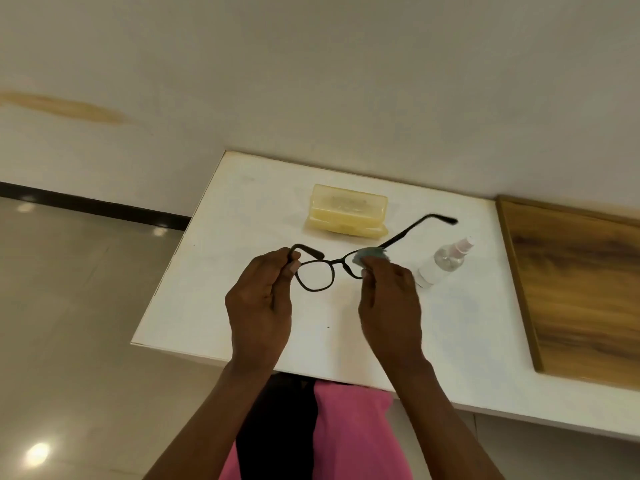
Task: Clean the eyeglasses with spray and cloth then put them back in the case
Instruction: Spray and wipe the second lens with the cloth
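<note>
Dark-framed eyeglasses (328, 276) are held above the white table (242, 209), temples unfolded. My left hand (263, 299) pinches the frame's left corner near the hinge. My right hand (389, 299) pinches a small blue-green cloth (369, 255) around the right lens, hiding most of that lens. An open, translucent yellow case (346, 216) sits on the table behind the glasses. A small clear spray bottle (441, 263) with a white label and pink top lies on its side to the right of my right hand.
The table stands against a pale wall. A wooden board (581, 292) lies along the table's right side. Tiled floor (76, 306) spreads to the left. Pink and black clothing (346, 431) shows below the table's front edge.
</note>
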